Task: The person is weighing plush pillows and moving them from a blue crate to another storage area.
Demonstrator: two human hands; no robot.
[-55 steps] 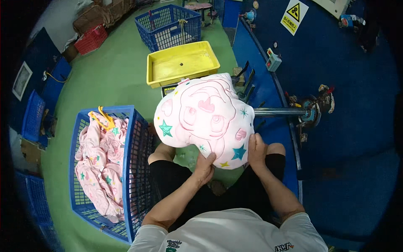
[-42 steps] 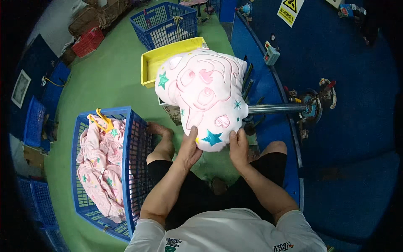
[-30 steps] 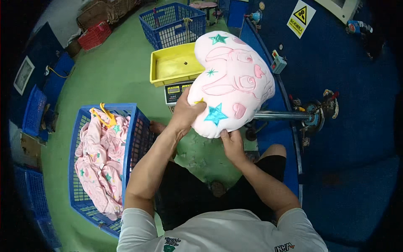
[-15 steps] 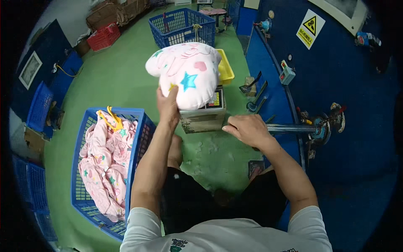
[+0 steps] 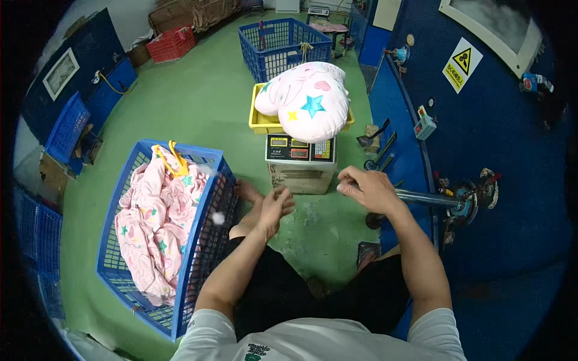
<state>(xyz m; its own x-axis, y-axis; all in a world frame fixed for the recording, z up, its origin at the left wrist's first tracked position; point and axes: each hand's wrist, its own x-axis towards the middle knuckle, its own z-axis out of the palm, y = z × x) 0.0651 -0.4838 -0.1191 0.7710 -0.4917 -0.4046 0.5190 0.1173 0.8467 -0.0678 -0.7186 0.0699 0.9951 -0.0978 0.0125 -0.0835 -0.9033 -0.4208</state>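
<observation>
Open lane between person's left hand (image 5: 276,210) and right hand (image 5: 366,188), running forward to digital scale (image 5: 301,154). There, plush pillow (image 5: 312,99) atop yellow tray (image 5: 265,127) bars way, overhanging near rim. On left, blue plastic basket (image 5: 206,259) heaped with pink fabric (image 5: 153,222) walls off side; passage over its rim. On right, metal tube (image 5: 428,198) juts from dark blue wall (image 5: 521,210), near right hand.

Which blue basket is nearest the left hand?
The basket heaped with pink fabric, left of the left hand; the other blue baskets stand farther off.

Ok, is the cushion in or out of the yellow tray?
Partly in: the cushion lies across the tray, its near end bulging past the front rim.
</observation>
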